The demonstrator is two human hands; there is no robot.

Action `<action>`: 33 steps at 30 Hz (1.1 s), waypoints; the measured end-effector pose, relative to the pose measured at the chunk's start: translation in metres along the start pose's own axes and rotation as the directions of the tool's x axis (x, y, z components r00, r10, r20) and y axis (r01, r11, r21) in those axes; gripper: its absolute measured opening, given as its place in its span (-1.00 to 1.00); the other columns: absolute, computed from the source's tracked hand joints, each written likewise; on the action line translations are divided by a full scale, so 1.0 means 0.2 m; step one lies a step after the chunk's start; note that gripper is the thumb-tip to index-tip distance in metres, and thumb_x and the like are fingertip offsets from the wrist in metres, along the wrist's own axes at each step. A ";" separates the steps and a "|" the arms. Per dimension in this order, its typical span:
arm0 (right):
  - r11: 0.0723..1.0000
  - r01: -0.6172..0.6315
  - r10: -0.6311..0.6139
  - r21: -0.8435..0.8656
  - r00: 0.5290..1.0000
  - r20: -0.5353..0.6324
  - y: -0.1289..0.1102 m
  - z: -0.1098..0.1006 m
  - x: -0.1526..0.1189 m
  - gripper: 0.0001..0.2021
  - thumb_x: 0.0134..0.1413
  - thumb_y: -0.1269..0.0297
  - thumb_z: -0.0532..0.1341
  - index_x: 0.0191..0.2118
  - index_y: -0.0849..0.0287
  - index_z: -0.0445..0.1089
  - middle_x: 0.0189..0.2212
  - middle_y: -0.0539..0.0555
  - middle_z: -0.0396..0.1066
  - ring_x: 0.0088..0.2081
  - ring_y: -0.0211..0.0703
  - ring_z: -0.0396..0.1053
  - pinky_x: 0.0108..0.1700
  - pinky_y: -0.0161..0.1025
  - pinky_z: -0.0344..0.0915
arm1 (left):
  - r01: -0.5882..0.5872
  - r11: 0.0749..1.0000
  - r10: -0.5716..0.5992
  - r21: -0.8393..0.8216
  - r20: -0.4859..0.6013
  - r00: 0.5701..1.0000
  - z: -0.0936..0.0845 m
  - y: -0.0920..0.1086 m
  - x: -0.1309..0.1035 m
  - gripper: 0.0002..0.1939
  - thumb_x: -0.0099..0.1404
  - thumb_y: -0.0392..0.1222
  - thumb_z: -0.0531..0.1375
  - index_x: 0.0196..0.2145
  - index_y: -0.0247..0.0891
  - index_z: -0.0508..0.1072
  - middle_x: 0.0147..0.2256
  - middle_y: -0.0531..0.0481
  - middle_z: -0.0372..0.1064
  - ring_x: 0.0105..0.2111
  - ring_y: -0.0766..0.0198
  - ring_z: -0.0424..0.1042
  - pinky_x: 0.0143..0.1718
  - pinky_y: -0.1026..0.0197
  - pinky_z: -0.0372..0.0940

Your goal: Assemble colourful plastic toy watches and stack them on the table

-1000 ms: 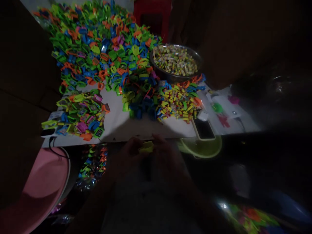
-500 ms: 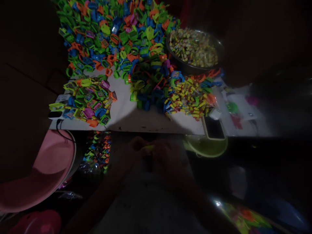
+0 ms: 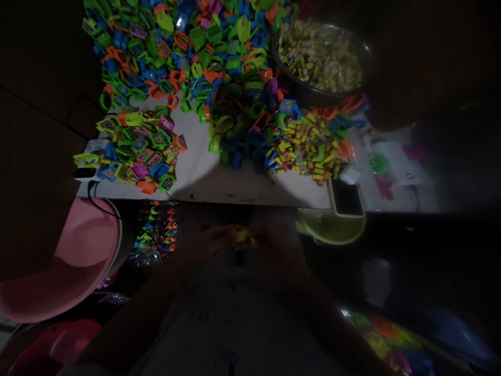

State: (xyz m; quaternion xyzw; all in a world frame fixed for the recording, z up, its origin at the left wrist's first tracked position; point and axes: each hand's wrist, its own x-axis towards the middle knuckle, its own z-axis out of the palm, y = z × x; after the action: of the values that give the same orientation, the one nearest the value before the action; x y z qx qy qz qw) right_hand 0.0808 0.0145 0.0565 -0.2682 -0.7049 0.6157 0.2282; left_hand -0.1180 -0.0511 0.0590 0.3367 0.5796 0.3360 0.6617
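Note:
My left hand (image 3: 219, 237) and my right hand (image 3: 270, 237) meet in deep shadow just below the table's front edge. Between them is a small bright yellow plastic piece (image 3: 241, 236), which looks like a toy watch. The left fingers close on its left side. At its right side, the right fingertips pinch a tiny yellow-and-red end (image 3: 251, 242), perhaps a candy roll; darkness hides the detail. Beyond the hands, a big heap of colourful toy watches (image 3: 199, 39) covers the table, with a smaller pile of them (image 3: 141, 149) at the left. Wrapped candy rolls (image 3: 307, 146) lie to the right.
A metal bowl (image 3: 309, 89) full of candy rolls stands at the back right. A phone (image 3: 347, 199) lies at the table edge above a green basin (image 3: 332, 235). To the left are a pink stool or tub (image 3: 88, 235) and a white device (image 3: 86, 173) with a black cable.
The yellow piece shows more plainly between the hands, and my left fingers have straightened somewhat. The table scene has shifted slightly upward as the camera tilted.

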 end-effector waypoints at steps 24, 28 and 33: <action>0.920 0.081 -0.135 -0.383 0.984 -0.116 0.02 0.02 0.00 -0.83 0.23 0.23 0.10 -0.18 0.03 0.43 -0.14 0.10 0.48 -0.17 -0.09 0.44 -0.17 -0.12 0.42 | -0.207 0.949 0.097 -0.237 -0.404 0.910 0.14 0.05 -0.02 -0.58 -0.03 -0.10 0.40 -0.23 -0.24 0.39 -0.20 -0.06 0.51 -0.20 0.17 0.48 -0.18 0.19 0.35; 0.855 0.141 -0.286 -0.500 0.931 -0.227 -0.08 0.02 -0.01 -0.82 0.25 0.29 0.07 -0.12 0.07 0.40 -0.22 0.11 0.49 -0.16 -0.11 0.44 -0.14 -0.15 0.40 | -0.317 0.934 0.355 0.163 -0.351 0.866 0.17 0.08 -0.06 -0.74 0.04 -0.20 0.37 -0.28 -0.22 0.48 -0.27 -0.02 0.48 -0.24 0.22 0.45 -0.20 0.24 0.33; 0.832 0.136 -0.294 -0.538 0.931 -0.218 -0.10 0.03 -0.01 -0.83 0.24 0.32 0.07 -0.15 0.08 0.39 -0.26 0.09 0.49 -0.22 -0.12 0.43 -0.18 -0.15 0.38 | -0.361 0.872 0.456 0.331 -0.281 0.844 0.18 0.12 -0.10 -0.80 0.15 -0.18 0.32 -0.23 -0.19 0.53 -0.19 -0.05 0.49 -0.19 0.20 0.47 -0.18 0.25 0.35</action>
State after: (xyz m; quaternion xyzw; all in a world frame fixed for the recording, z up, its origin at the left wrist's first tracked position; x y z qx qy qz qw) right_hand 0.0769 0.0076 0.0765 -0.3251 -0.8278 0.3285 0.3181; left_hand -0.0852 -0.0561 0.0940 0.4733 0.6417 0.4440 0.4087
